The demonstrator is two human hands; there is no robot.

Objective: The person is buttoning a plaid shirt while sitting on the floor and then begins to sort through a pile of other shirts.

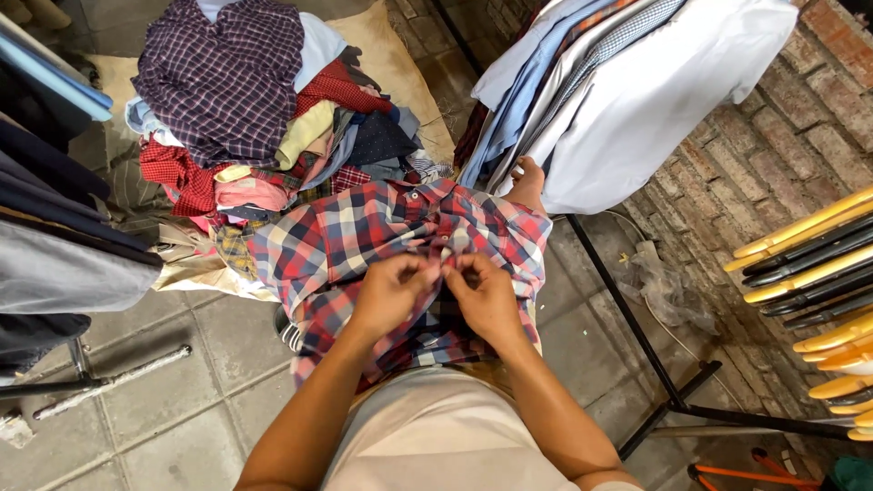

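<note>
Now both hands pinch red-blue plaid shirt (364,236); rumpled.

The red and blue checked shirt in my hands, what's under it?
Under the checked shirt shows a metal hanger hook, grey floor tiles and a bare foot past its far edge. The lap beneath is covered.

Heap of crumpled clothes (264,118) blocks ground ahead-left. Hanging shirts (627,82) crowd upper right, just beside checked shirt (382,236) spread over lap. Dark garments on rail (55,218) wall off left edge. Row of hangers (818,273) fills far right. Open paving (164,400) lower left; narrow tiled gap (582,300) beside black rack leg (637,336).
</note>
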